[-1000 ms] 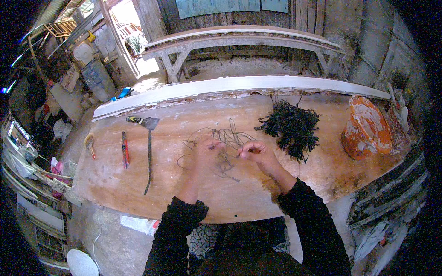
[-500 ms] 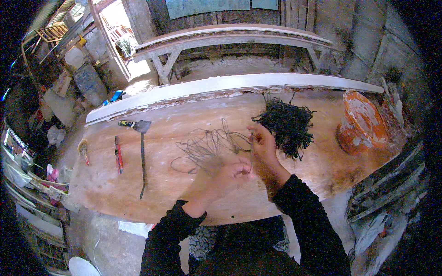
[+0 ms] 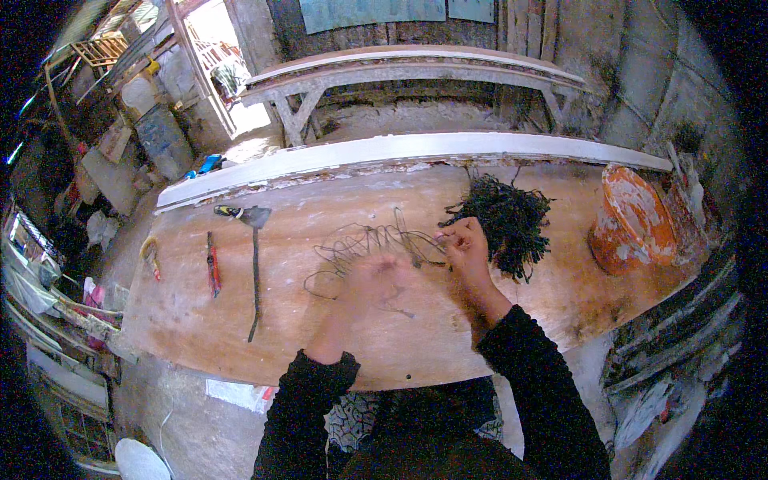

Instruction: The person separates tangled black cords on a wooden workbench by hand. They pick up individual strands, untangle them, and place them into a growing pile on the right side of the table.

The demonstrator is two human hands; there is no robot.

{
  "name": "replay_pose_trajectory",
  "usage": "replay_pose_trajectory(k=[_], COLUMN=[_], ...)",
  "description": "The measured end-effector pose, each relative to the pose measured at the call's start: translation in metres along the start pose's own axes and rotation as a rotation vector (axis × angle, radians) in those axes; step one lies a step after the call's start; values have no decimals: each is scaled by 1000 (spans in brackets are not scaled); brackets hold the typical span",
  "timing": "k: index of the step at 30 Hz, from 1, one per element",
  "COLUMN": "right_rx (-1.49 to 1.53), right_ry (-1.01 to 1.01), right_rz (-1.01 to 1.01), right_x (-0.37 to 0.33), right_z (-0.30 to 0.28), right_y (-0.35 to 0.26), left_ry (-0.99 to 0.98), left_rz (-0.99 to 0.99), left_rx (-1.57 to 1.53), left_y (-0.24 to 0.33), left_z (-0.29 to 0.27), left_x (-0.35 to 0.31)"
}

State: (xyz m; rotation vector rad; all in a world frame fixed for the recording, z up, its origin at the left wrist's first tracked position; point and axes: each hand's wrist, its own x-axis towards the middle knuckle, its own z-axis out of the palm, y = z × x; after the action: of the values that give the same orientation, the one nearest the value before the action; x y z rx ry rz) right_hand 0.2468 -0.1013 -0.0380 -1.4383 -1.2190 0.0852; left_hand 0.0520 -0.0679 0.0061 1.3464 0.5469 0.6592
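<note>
Loose loops of thin dark wire [image 3: 352, 240] are spread over the middle of the wooden tabletop [image 3: 192, 328]. My right hand [image 3: 466, 244] is pinched closed at the right end of the wire, beside a bushy bundle of short black strips [image 3: 516, 224]. Low over the near part of the loops is my left hand [image 3: 376, 276], its fingers smeared by motion. Whether it grips any of the wire cannot be made out. A loose wire end shows just to the right of it.
Left on the table lie a putty knife [image 3: 254, 216], a dark thin bar [image 3: 256, 280], a red-handled tool [image 3: 214, 268] and a small curved yellowish tool [image 3: 149, 254]. An orange bucket [image 3: 636, 216], crusted white, leans at the right. A long white board [image 3: 400, 150] lines the far edge.
My left hand has moved away from my right hand, up and left over the loops. The right hand stays pinched at nearly the same spot. The whole view has shifted slightly.
</note>
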Motion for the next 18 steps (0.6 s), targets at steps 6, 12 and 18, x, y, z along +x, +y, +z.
replay_pose_trajectory(k=[6,12,18], right_rx=[508,716,434], right_ry=[-201,-346,-374], right_rz=[211,646,276], right_x=[-7,-14,-29], right_z=[2,-1,18], right_y=[-18,-49,-25], left_ry=[419,532,555], left_rz=[56,87,142], left_rx=[130,49,-30], left_y=[6,-2,-10], left_z=[-33,-48,-53], left_x=[10,14,21])
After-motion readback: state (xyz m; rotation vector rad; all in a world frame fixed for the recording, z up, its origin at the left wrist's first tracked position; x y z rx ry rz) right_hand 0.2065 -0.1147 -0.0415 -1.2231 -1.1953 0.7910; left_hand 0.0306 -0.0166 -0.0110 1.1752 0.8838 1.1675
